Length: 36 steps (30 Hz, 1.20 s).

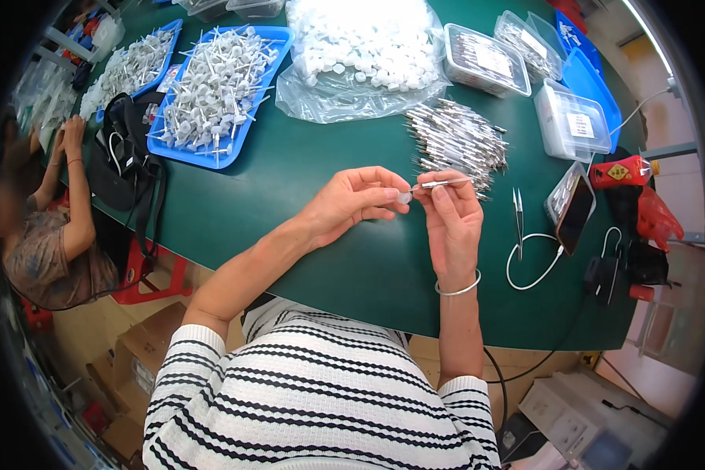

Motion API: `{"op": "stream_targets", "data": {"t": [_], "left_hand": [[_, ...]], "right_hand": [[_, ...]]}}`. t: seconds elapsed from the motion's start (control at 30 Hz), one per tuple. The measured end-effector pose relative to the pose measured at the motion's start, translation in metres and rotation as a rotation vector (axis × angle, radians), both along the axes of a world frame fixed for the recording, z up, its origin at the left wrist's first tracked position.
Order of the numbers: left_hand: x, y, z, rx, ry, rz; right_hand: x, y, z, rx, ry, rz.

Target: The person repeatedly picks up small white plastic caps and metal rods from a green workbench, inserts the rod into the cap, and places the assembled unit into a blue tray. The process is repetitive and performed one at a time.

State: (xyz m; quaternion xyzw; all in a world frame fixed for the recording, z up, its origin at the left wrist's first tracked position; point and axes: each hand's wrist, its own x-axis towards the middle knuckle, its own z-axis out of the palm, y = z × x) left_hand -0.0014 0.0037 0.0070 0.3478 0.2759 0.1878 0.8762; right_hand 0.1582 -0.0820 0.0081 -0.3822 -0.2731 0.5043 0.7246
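Note:
Both my hands meet above the green table [345,290]. Between the fingertips of my left hand [352,202] is a small translucent white cap [404,197]. My right hand [451,227] pinches a thin metal rod [440,183] that lies nearly level, its left end at the cap. Whether the rod's tip sits inside the cap I cannot tell. Just beyond my right hand lies a loose pile of similar metal rods [458,141]. Farther back, a large clear plastic bag [321,102] is heaped with white caps [360,55].
Blue trays of capped rods [219,86] stand at the left, beside a black bag [125,149]. Clear boxes [486,59] line the back right. Tweezers [518,223], a phone [576,215] and a white cable [525,283] lie to the right. Another person [55,227] sits at the far left.

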Motion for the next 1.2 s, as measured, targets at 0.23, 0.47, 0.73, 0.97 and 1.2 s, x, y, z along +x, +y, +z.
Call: {"op": "stream_targets", "data": {"t": [0.23, 0.47, 0.73, 0.97, 1.2], "left_hand": [[0.001, -0.003, -0.008, 0.206, -0.008, 0.037], [0.004, -0.005, -0.008, 0.21, -0.011, 0.054], [0.004, -0.008, -0.007, 0.194, -0.003, 0.096], [0.001, -0.005, -0.009, 0.099, -0.003, 0.06], [-0.01, 0.007, -0.01, -0.028, -0.016, 0.04]], "right_hand": [[-0.001, 0.0, -0.005, -0.041, -0.028, -0.011], [-0.002, -0.001, -0.011, -0.046, -0.037, -0.033], [-0.009, -0.003, -0.007, -0.041, -0.139, -0.055], [-0.013, -0.004, -0.003, 0.042, -0.379, -0.069], [-0.006, -0.006, 0.001, 0.09, -0.558, -0.163]]}}
